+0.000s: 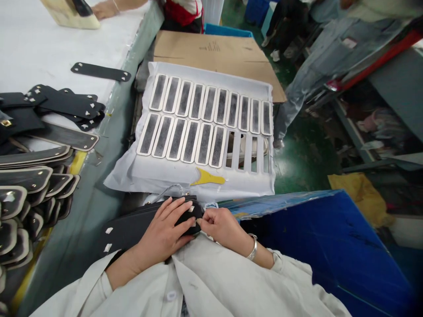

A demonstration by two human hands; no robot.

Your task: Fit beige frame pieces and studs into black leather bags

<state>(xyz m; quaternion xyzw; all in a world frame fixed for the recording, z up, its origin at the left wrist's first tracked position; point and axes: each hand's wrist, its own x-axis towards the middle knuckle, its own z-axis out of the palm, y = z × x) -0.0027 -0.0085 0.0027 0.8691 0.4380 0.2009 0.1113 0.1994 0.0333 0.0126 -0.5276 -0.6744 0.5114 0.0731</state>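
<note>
Close to my body lies a stack of black strips [127,226] with rounded ends and small white tabs. My left hand [167,226] rests palm down across the top strip, its fingers stretched out and slightly apart. At the strip's right end, my right hand [220,226] is closed in a pinch beside a white tab. What sits between its thumb and finger is too small to make out. Just beyond the hands, a white cloth-covered board [205,187] carries two rows of grey, pale-edged rectangular pieces [196,101]. A yellow forked tool [208,177] lies on its near edge.
On the left table [109,127] are loose black strips [71,103] and piles of pale-edged pieces [26,176]. A cardboard sheet [214,50] lies behind the board. A blue panel [313,246] rises at right. Other people stand beyond; one person's hand [105,9] shows at upper left.
</note>
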